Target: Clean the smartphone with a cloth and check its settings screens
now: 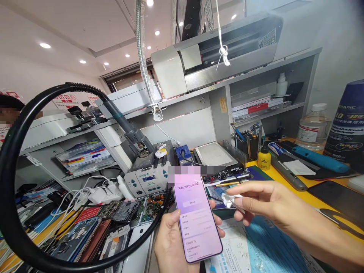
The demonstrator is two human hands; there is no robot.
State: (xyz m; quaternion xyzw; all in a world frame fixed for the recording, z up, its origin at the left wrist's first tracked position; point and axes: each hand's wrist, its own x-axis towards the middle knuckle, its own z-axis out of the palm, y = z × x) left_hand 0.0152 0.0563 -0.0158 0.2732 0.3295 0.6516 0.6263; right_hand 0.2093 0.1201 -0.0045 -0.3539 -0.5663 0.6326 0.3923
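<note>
My left hand [170, 238] is wrapped round a smartphone [198, 223], its lit screen tilted toward me with a pink and purple page reading "Xiaomi HyperOS" and "Xiaomi 15". The top of the phone is blurred out. To the right of the phone, my right hand [263, 199] pinches a crumpled white tissue [229, 200] between thumb and fingers, apart from the screen. Beneath both hands lie printed papers and a light blue sheet [273, 242] on the bench.
A thick black hose [13, 197] loops across the left. Behind stand a soldering station [149, 178] and a flat metal-topped plate [214, 153]. Opened phones and boards [122, 212] crowd the left. A yellow bottle [264, 158], clear bottle [313, 127] and spray can [345, 125] stand right.
</note>
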